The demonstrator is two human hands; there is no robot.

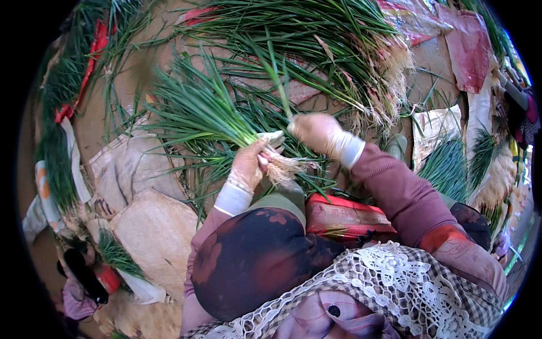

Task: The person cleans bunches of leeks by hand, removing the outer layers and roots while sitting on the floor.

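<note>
My left hand [248,164], in a thin pale glove with a white cuff, is closed round a bunch of spring onions [214,116]. Their green leaves fan out to the upper left, and the stringy pale roots hang to the right of my fist. Just right of it, my right hand [319,133] is closed and gloved the same way. It pinches a single spring onion [278,85], whose leaves point upward and look slightly blurred. Loose green leaves [305,152] lie on the ground beneath both hands.
A large heap of spring onions [316,34] lies ahead, roots to the right. Beige sacking [155,226] covers ground at left. A red package [350,217] sits between my legs. More spring onions [449,169] lie at right. Other people [79,294] sit at the lower left and right edge.
</note>
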